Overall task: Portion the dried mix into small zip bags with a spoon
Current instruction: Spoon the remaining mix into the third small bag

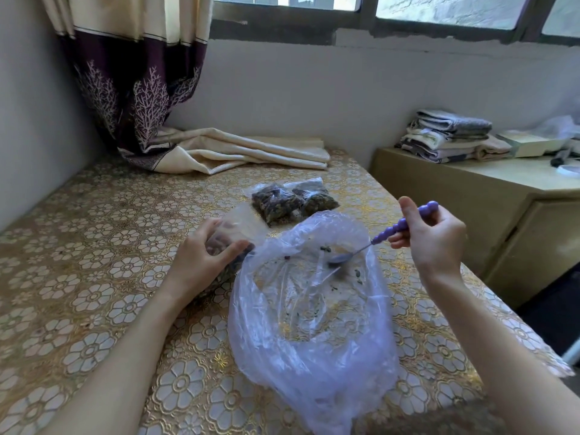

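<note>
Item 1, spoon point(373, 243): purple beaded handle, metal bowl. Long axis ran diagonal, handle end up and to the right, bowl down and to the left. My right hand point(430, 237) gripped the handle w/ curled fingers, thumb up beside it. Bowl sat inside the mouth of the big plastic bag point(314, 309), near its far right edge, next to a few scraps of dried mix point(326, 248).

Item 2, big plastic bag: clear, crumpled, mouth open upward, lying on the table point(94, 277) btwn my two forearms. Nearly empty; only bits of mix left inside.

Item 3, small zip bag point(229, 243): held by my left hand point(204, 262), fingers curled round it, just left of the big bag's rim. Dark mix inside, partly hidden by hand.

Item 4, two filled zip bags point(292, 199): side by side, touching, flat on table beyond the big bag, apart from both hands.

Misc: curtain point(141, 89) at far left corner; folded towels point(452, 136) on cabinet at right.
</note>
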### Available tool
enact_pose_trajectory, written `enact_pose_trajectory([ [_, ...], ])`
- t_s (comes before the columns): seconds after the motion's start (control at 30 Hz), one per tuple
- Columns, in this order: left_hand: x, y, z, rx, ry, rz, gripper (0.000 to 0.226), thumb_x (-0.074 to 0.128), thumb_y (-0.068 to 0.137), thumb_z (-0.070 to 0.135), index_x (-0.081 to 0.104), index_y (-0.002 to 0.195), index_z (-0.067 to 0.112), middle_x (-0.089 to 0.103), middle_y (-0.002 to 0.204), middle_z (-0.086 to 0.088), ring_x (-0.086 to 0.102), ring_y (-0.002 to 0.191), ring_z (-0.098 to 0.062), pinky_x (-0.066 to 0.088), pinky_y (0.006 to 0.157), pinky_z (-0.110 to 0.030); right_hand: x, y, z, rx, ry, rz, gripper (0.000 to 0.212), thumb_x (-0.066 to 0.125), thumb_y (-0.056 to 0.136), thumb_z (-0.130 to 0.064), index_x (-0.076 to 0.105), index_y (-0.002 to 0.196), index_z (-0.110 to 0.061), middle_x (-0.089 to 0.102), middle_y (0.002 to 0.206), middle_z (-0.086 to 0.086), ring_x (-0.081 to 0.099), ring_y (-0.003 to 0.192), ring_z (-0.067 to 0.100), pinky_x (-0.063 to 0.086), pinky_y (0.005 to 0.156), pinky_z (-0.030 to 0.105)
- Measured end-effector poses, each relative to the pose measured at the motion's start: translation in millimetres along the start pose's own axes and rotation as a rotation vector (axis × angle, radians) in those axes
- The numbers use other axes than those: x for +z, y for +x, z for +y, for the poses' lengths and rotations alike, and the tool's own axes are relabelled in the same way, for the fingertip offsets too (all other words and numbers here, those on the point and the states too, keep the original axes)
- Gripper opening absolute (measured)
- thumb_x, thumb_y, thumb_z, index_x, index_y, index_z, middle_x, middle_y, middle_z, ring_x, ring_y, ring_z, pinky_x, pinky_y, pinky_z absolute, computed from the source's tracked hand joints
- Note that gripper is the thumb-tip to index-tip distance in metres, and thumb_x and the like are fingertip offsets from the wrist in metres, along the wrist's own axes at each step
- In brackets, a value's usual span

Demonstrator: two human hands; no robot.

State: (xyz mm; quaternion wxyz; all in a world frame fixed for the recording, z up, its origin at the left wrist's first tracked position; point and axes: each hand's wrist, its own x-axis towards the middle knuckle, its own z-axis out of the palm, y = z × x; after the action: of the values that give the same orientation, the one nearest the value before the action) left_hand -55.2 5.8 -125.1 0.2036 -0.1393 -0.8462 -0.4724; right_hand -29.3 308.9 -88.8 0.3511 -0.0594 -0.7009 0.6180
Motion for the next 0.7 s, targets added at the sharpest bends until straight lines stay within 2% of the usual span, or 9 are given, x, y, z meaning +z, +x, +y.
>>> enact_pose_trajectory([
  [0.17,-0.4,0.8,-1.0,-0.007,-0.004,-0.006,0.049,0.063,0.069,0.047,0.057,0.107,0.017,0.065,0.096,-0.005,0.063,0.083,-0.011,0.046,0.057,-0.008,6.3,2.5,2.5,-0.017,-0.017,0.044,0.027,0.062,0.089,-0.027,0.05,0.07,-0.014,0.06,0.055,0.004,0.06,0.04,0.012,0.052,0.043,0.026],
  [0.33,0.0,0.6,-1.6,-0.003,0.0,-0.003,0.042,0.064,0.069,0.046,0.055,0.104,0.023,0.065,0.096,-0.005,0.063,0.082,-0.009,0.046,0.057,-0.008,15.9,3.2,7.3,0.043,0.024,0.065,0.029,0.062,0.09,-0.027,0.05,0.068,-0.013,0.06,0.057,0.008,0.06,0.039,0.01,0.051,0.041,0.022],
  [0.43,0.0,1.0,-1.6,-0.006,-0.003,-0.004,0.042,0.064,0.069,0.046,0.055,0.104,0.023,0.065,0.096,-0.005,0.063,0.081,-0.009,0.046,0.057,-0.007,17.1,4.1,15.1,0.129,0.075,0.061,0.028,0.061,0.091,-0.023,0.05,0.067,-0.012,0.061,0.054,0.006,0.061,0.041,0.011,0.051,0.042,0.021],
  [0.6,-0.4,0.4,-0.4,-0.001,0.005,-0.002,0.044,0.063,0.067,0.049,0.055,0.103,0.025,0.064,0.091,0.004,0.061,0.077,-0.004,0.043,0.055,-0.006,12.6,5.1,29.8,0.384,0.204,0.042,0.026,0.06,0.091,-0.02,0.056,0.07,-0.006,0.063,0.052,0.005,0.063,0.044,0.012,0.053,0.047,0.019],
  [0.7,-0.5,0.1,0.1,-0.007,0.019,0.003,0.045,0.064,0.067,0.049,0.055,0.103,0.024,0.063,0.091,0.006,0.06,0.078,-0.005,0.041,0.056,-0.005,7.4,4.0,33.5,0.414,0.215,0.038,0.025,0.059,0.092,-0.021,0.056,0.073,-0.006,0.063,0.05,0.003,0.063,0.044,0.012,0.052,0.046,0.018],
])
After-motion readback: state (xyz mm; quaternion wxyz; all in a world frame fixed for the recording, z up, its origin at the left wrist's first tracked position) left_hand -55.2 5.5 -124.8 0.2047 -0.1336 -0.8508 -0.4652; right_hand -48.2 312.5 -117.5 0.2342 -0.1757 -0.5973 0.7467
